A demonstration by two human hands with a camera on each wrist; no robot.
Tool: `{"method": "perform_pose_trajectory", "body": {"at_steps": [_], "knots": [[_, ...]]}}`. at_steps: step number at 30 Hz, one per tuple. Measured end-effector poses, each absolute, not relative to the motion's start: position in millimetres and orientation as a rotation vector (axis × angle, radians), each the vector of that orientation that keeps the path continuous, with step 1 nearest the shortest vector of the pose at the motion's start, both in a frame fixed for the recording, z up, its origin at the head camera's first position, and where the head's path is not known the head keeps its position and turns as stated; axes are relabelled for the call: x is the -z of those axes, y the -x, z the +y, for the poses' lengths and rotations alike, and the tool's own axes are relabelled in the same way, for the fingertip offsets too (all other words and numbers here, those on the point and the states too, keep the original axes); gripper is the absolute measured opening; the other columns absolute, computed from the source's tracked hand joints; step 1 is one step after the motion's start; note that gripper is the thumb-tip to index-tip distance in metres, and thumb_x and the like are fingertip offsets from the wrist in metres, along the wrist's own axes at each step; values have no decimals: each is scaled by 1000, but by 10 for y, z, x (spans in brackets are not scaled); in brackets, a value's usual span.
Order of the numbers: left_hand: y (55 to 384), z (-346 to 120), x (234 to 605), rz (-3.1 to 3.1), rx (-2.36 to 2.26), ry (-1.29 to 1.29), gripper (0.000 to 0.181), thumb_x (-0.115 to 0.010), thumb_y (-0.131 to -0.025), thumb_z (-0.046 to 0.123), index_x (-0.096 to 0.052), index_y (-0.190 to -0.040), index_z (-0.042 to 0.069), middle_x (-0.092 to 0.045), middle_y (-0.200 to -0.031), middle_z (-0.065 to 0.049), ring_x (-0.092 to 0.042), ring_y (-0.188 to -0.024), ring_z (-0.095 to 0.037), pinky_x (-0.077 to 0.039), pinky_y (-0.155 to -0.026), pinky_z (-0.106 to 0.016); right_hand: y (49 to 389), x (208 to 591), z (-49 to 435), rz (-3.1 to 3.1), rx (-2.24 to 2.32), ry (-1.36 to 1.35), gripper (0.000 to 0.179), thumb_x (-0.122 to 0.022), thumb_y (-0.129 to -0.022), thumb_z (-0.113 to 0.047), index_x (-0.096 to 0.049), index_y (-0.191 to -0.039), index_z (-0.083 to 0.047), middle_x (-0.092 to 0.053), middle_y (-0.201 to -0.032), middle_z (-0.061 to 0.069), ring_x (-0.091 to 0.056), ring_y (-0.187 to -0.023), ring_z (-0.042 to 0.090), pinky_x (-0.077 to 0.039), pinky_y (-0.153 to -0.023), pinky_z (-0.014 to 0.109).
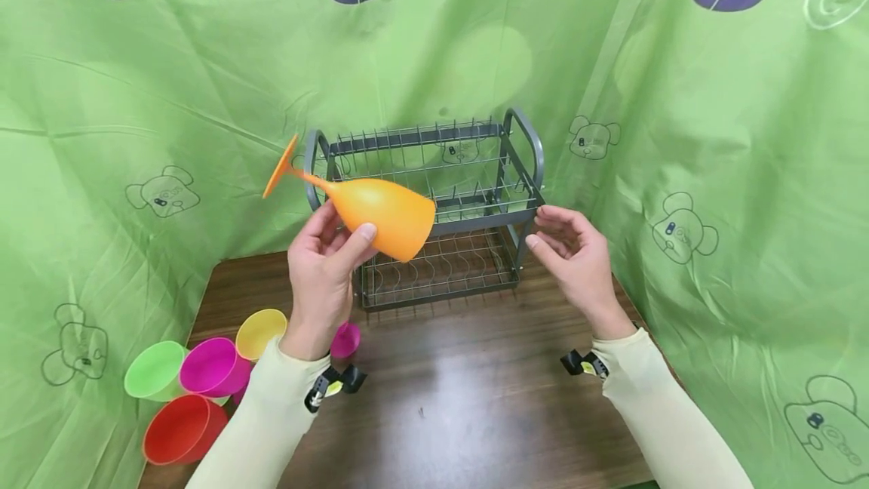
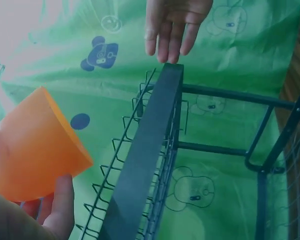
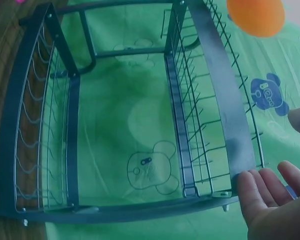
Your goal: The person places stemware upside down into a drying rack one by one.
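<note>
My left hand (image 1: 320, 270) grips an orange wine goblet (image 1: 387, 213) by its bowl, thumb on the near side. The goblet is tilted almost on its side, its round foot up to the left and its mouth facing lower right. It overlaps the front of a dark grey two-tier dish rack (image 1: 478, 222) in the head view. At the rack's front right corner is my right hand (image 1: 578, 261), its fingertips right at the upper rail (image 3: 235, 135) and its thumb apart from the fingers. No dishes stand on the rack's wire tiers.
Several coloured cups stand at the table's left: a green cup (image 1: 156, 370), a magenta cup (image 1: 213, 367), a yellow cup (image 1: 261, 332) and a red cup (image 1: 183, 429). A small magenta piece (image 1: 346, 339) shows beside my left wrist. Green printed cloth (image 1: 434, 59) encloses the wooden table (image 1: 475, 398).
</note>
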State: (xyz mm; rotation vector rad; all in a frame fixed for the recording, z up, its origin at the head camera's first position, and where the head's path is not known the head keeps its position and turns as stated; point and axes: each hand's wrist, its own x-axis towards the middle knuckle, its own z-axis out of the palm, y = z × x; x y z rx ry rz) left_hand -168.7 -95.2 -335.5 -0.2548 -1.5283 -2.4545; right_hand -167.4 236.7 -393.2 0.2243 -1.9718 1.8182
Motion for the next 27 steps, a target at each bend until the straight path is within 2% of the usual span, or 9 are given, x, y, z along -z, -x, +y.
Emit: {"method": "perform_pose_trajectory", "body": {"at_steps": [3,10,16,22,27], "knots": [[1803,-884,3244,-1576,2432,295,54,-75,-88,-10,-65,-139,3,-67,-128,-14,-75,-107,-23,-67,-80,-37,1747,3900,2398,-1965,-1792,-164,47,-79,-89,4,-62,-133,8,-68,-128,20,-69,-117,24,-58,-103,24],[2064,-729,3060,-1657,2389,343,55,-81,-86,0,-66,-139,6,-68,-127,-12,-74,-110,-24,-67,-79,-34,1849,3878,2489,-2028,-1689,-58,49,-83,-89,-4,-66,-134,0,-68,-125,16,-69,-112,25,-59,-99,22],[2293,-636,2968,-1689,2374,333,57,-83,-85,1,-66,-139,7,-68,-126,-10,-74,-107,-23,-67,-76,-31,1900,3874,2549,-2141,-1644,-46,55,-84,-91,-14,-63,-140,-3,-66,-137,17,-64,-130,28,-53,-114,33],[2499,-575,2935,-1802,2314,321,58,-85,-86,9,-65,-141,10,-67,-130,-11,-72,-114,-26,-67,-81,-31,1992,3885,2593,-2135,-1740,-104,63,-83,-89,-6,-55,-146,1,-60,-147,21,-57,-140,33,-45,-123,46],[2642,-498,2929,-2013,2135,316,63,-88,-85,21,-64,-143,16,-68,-134,-7,-70,-117,-23,-65,-87,-28,2104,3918,2646,-2141,-1802,-141,69,-81,-89,-3,-50,-150,2,-54,-153,21,-51,-145,33,-41,-125,46]]}}
